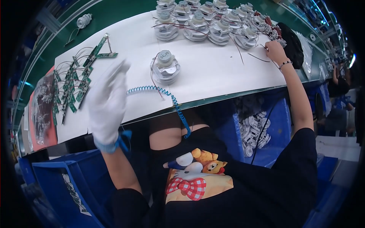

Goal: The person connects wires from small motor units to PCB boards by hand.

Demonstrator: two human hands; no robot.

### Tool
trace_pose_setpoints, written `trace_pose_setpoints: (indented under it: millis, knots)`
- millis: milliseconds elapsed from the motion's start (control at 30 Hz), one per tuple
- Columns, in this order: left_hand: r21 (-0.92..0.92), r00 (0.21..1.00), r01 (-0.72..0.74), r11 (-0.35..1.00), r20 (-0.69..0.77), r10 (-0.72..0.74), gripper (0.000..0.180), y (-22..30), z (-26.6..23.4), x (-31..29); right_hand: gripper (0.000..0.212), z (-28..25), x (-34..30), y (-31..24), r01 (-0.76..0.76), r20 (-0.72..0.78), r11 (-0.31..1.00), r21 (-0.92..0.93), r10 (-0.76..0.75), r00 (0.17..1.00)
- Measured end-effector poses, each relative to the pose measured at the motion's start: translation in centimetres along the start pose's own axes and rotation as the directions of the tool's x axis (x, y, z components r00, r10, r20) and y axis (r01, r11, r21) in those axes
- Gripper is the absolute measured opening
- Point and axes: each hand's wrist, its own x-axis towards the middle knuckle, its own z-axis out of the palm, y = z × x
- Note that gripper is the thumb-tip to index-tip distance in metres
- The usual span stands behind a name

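My left hand [108,100], in a white glove with a blue wrist strap, is raised above the table's near left part. Its fingers stretch upward, slightly blurred, with nothing in them. A coiled blue cord [148,88] runs from beside it across the table edge to my lap. In front of me stands a round white motor unit [166,68] with a grey top and a thin reddish wire. My bare right hand [276,52] reaches to the far right, beside a bundle of wires with pale connectors [274,32]. Its fingers are closed; what they pinch is hidden. Loose thin wires [258,57] lie by it.
Similar white motor units [197,26] crowd the table's far side. Green circuit boards [72,81] with wires lie left, beside a plastic-bagged bundle [43,102]. A black bag [291,45] sits far right. Below are a blue bin of white parts [254,131] and another blue bin [57,182].
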Motion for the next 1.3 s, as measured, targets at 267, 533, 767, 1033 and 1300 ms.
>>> trace_pose_setpoints:
  millis: [267, 533, 767, 1033, 1300]
  knots:
    - [0.209, 0.902, 0.036, 0.977, 0.414, -0.122, 0.052, -2.4, 3.5, 2.7, 0.008, -7.1, -3.7, -5.0, -0.011, -0.457, 0.940, 0.342, 0.177, 0.872]
    - [-0.101, 0.763, 0.402, 0.910, 0.587, -0.272, 0.039, 2.0, 6.5, -3.9, 0.005, -11.2, -10.8, -21.3, 0.075, -0.066, -0.020, 0.997, 0.289, 0.955]
    - [-0.128, 0.967, 0.237, 0.963, 0.124, -0.221, 0.027, 1.2, 6.9, -1.5, 0.016, -11.9, -10.1, -25.7, -0.064, 0.151, -0.529, 0.846, 0.123, 0.981]
    - [-0.061, 0.964, 0.073, 0.995, 0.258, -0.055, 0.048, -1.3, 9.4, -2.9, 0.011, -11.1, -10.1, -27.2, -0.028, 0.075, -0.551, 0.834, 0.063, 0.995]
    - [-0.320, 0.818, 0.369, 0.872, 0.557, -0.142, 0.031, 3.0, 8.5, -9.0, 0.015, -9.5, -9.7, -26.0, 0.076, 0.069, -0.382, 0.921, 0.351, 0.934]
